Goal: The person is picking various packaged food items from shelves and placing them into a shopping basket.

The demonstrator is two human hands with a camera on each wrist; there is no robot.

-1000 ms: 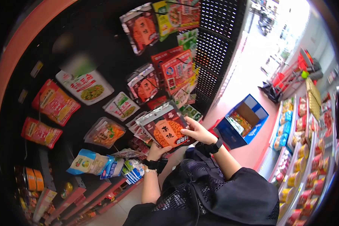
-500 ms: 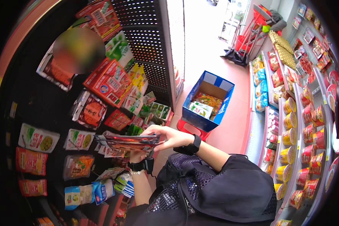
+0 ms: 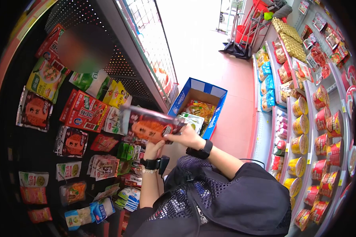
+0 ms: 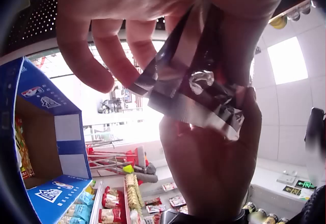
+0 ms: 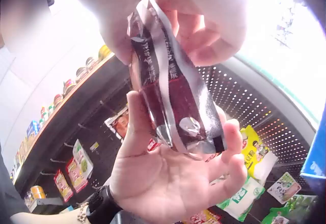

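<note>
Both hands hold a dark, foil-edged seasoning packet (image 3: 148, 129) with an orange picture and black characters on its front. My left hand (image 3: 153, 151) grips its lower edge, thumb along the front. At its right end my right hand (image 3: 187, 138) pinches it, thumb over the face and fingers behind. In the right wrist view the packet (image 5: 175, 89) appears narrow and side-on, its silver seam showing, between the two hands. Beyond the packet stands a blue cardboard box (image 3: 219, 106), with several orange and white-green packets (image 3: 199, 110) inside.
On the left, a dark rack holds hanging packets, including similar dark ones (image 3: 72, 142) and red ones (image 3: 85, 112). Cup noodles (image 3: 300, 125) line shelves on the right. A pink floor (image 3: 235, 94) runs to a bright doorway, with cleaning tools (image 3: 245, 37) beside it.
The packet turned edge-on half a second ago, and its front faces the head camera again now. The head view has swung right, and the blue box appears closer to the hands.
</note>
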